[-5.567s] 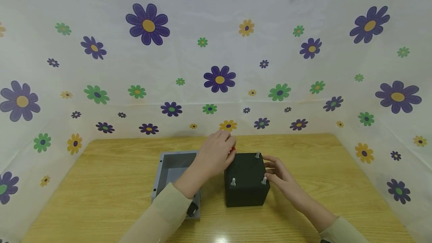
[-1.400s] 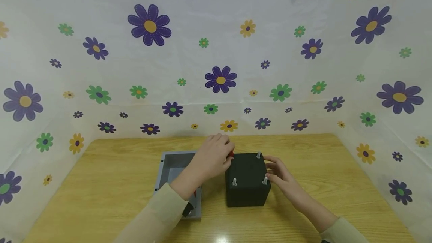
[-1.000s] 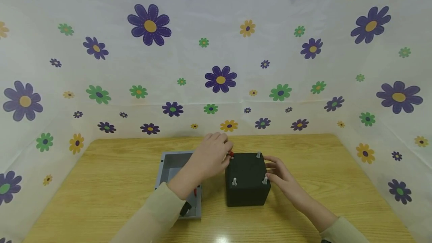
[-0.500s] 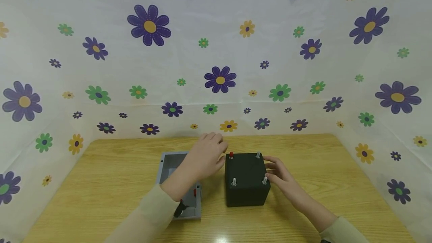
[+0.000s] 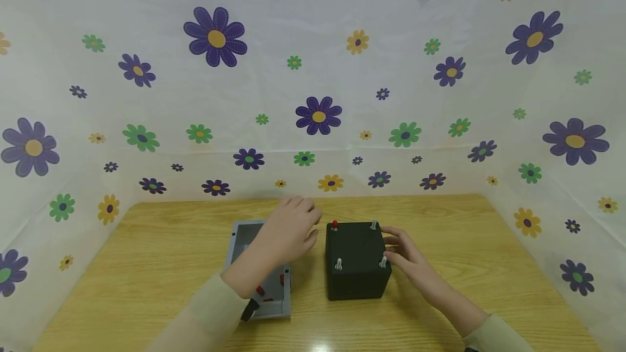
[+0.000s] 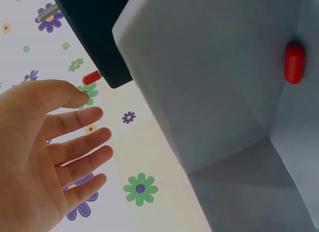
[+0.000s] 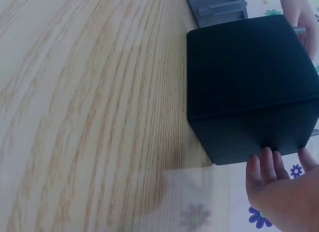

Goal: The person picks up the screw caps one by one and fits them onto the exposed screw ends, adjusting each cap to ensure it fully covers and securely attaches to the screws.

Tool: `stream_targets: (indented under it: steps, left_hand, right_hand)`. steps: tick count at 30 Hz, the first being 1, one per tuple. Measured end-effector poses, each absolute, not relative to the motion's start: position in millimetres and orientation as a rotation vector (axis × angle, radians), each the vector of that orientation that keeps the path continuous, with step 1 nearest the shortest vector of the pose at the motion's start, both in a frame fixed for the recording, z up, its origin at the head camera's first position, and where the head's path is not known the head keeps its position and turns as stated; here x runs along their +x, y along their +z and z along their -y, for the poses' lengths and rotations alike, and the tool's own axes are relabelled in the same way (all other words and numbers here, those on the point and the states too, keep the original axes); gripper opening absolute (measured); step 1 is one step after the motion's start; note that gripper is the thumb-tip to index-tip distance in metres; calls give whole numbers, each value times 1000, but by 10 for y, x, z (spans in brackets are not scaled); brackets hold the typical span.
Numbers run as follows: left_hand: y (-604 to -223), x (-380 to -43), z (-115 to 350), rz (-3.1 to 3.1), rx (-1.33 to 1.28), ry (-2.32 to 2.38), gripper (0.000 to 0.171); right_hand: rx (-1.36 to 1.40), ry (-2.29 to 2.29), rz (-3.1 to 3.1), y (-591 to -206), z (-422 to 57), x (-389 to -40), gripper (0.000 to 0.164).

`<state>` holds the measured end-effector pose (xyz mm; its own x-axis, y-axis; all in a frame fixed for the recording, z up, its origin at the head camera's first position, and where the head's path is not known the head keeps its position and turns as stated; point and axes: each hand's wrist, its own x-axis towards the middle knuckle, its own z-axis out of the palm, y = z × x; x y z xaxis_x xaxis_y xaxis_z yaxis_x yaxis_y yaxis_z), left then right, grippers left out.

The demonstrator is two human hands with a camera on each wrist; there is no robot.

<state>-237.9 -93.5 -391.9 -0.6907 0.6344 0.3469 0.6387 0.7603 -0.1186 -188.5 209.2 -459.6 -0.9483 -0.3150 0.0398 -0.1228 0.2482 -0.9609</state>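
A black box stands on the table with a metal bolt upright at each top corner. The far left bolt carries a small red cap; the other bolts, such as the near left bolt, are bare metal. My left hand hovers between the box and a grey bin, holding nothing, fingers spread loosely in the left wrist view. Inside the bin lie several red caps, partly hidden by my left arm. My right hand rests its fingertips against the box's right side.
The wooden table is enclosed by a white flowered cloth at the back and sides. The grey bin stands left of the box, with a strip of table between them.
My left hand has let go of the red cap, which now stays on the far left bolt, and has drawn back left towards the bin. The right hand and box stay put.
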Motion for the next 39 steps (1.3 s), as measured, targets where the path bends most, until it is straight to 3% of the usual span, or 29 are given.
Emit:
stream_targets:
  steps: [39]
  left_hand:
    - [-3908,-2170,1249,2594,-933,-12,14]
  right_hand:
    - [-399,-1781,-2341,-4557,-2081,-1872,53]
